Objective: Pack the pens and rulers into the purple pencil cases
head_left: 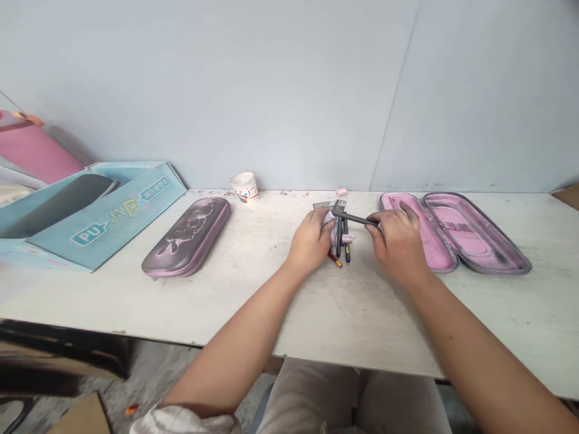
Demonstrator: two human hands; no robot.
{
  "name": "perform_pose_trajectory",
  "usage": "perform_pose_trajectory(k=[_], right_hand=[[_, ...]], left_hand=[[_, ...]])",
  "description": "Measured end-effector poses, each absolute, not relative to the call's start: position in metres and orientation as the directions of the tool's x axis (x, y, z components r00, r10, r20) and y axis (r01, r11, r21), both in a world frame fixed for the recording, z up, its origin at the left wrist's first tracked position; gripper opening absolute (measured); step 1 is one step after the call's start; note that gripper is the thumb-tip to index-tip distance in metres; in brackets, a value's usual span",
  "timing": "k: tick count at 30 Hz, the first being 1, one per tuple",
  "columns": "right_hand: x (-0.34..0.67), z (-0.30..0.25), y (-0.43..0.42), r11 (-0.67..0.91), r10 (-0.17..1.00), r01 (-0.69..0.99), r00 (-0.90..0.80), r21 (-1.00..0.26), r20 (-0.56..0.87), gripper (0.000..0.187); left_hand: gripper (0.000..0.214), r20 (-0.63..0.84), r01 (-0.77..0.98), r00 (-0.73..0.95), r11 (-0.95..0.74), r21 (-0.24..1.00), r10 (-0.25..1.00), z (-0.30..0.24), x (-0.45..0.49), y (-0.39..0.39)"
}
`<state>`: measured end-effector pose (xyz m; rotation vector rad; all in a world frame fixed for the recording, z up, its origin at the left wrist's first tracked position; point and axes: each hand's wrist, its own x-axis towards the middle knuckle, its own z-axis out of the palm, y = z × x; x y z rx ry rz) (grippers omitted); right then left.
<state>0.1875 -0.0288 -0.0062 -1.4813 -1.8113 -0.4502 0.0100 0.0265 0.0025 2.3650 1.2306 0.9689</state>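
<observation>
My left hand [311, 236] is closed around a small pale thing [329, 216] that looks like a pencil sharpener, partly covered by the fingers. A dark pencil [357, 218] runs sideways between my hands, its left end meeting that thing. Thumb and fingers of my right hand [398, 238] pinch the pencil's right end. Beneath and between the hands lie several dark pencils [347, 252], a red pencil [335, 260] and a small pink piece [348, 239]. Behind them, a grey flat piece [319, 205] shows in part.
An open pink pencil case [479, 232] lies at right, partly behind my right hand. A closed dark pencil case [187, 235] is at left, beside a blue box [106, 226]. Near the wall stand a paper cup [245, 187], scattered shavings [289, 193] and a pink eraser-like block [341, 192].
</observation>
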Motion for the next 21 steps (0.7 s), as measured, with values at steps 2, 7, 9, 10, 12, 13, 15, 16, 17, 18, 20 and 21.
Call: perform_pose_trajectory(k=[2, 7, 9, 10, 12, 13, 15, 16, 17, 18, 20, 21], right_hand=[[0.189, -0.006, -0.029, 0.271, 0.693, 0.951, -0.083, -0.152, 0.716, 0.022], [0.191, -0.004, -0.030, 0.300, 0.707, 0.929, -0.063, -0.218, 0.704, 0.026], [0.185, -0.005, -0.030, 0.297, 0.744, 0.924, -0.066, -0.241, 0.665, 0.033], [0.182, -0.006, -0.030, 0.278, 0.766, 0.928, -0.057, -0.249, 0.641, 0.037], [0.176, -0.008, -0.030, 0.223, 0.793, 0.934, -0.008, -0.279, 0.609, 0.045], [0.175, -0.008, -0.030, 0.201, 0.797, 0.932, 0.024, -0.302, 0.604, 0.048], [0.173, -0.009, -0.030, 0.183, 0.790, 0.919, 0.074, -0.349, 0.609, 0.049], [0.173, -0.009, -0.030, 0.188, 0.786, 0.915, 0.078, -0.357, 0.613, 0.046], [0.172, -0.010, -0.029, 0.199, 0.786, 0.916, 0.063, -0.349, 0.615, 0.041], [0.172, -0.011, -0.028, 0.217, 0.791, 0.920, 0.030, -0.325, 0.612, 0.036], [0.169, -0.014, -0.027, 0.258, 0.810, 0.934, -0.069, -0.248, 0.582, 0.032], [0.166, -0.016, -0.026, 0.274, 0.822, 0.940, -0.119, -0.204, 0.556, 0.032]], left_hand=[[0.032, 0.432, 0.670, 0.437, -0.606, 0.430, 0.789, 0.003, 0.008, 0.027], [0.033, 0.462, 0.758, 0.530, -0.642, 0.117, 0.711, 0.004, 0.006, 0.024], [0.032, 0.466, 0.726, 0.599, -0.687, 0.026, 0.651, 0.004, 0.010, 0.018], [0.031, 0.461, 0.703, 0.633, -0.711, -0.006, 0.622, 0.004, 0.013, 0.014], [0.030, 0.455, 0.672, 0.664, -0.740, -0.015, 0.593, 0.005, 0.019, 0.007], [0.029, 0.458, 0.669, 0.656, -0.743, 0.016, 0.600, 0.006, 0.022, 0.004], [0.029, 0.457, 0.690, 0.580, -0.705, 0.164, 0.674, 0.009, 0.023, 0.001], [0.032, 0.442, 0.703, 0.516, -0.658, 0.271, 0.734, 0.011, 0.022, 0.002], [0.036, 0.413, 0.705, 0.445, -0.596, 0.386, 0.794, 0.013, 0.020, 0.004], [0.039, 0.378, 0.689, 0.378, -0.530, 0.494, 0.845, 0.014, 0.018, 0.006], [0.037, 0.323, 0.617, 0.272, -0.422, 0.665, 0.907, 0.016, 0.011, 0.014], [0.034, 0.309, 0.569, 0.235, -0.389, 0.725, 0.921, 0.016, 0.009, 0.018]])
